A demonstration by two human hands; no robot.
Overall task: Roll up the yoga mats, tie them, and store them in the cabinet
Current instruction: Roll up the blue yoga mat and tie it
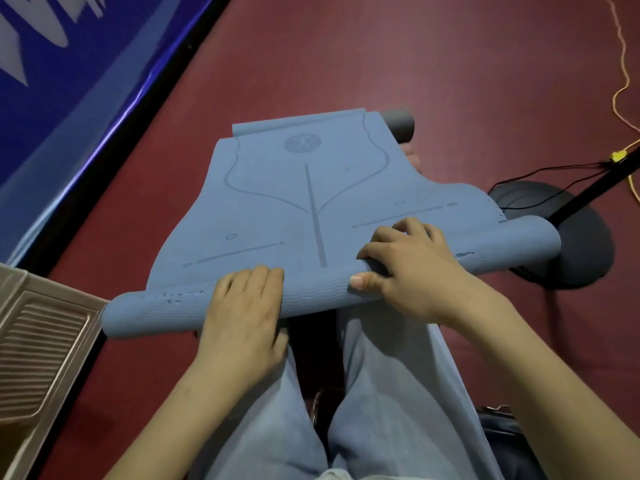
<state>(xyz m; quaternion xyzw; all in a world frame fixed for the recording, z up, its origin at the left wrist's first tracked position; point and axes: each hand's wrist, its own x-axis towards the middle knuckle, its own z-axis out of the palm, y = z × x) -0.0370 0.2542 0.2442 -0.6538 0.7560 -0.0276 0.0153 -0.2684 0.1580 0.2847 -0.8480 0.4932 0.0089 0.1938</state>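
Note:
A blue yoga mat [298, 195] with printed alignment lines lies on the dark red floor, its near end rolled into a tube across my knees. My left hand [242, 317] lies over the roll left of centre, fingers curved over its top. My right hand [412, 268] grips the roll right of centre, thumb under the front and fingers curled over the top. A grey rolled mat [400, 124] lies at the far end, partly covered by the blue mat's far edge.
A round black stand base [585, 244] with a pole and black cable sits on the right. A yellow cord [623, 81] runs along the far right. A blue banner [62, 81] borders the left; a beige ribbed panel [38, 348] is at the lower left.

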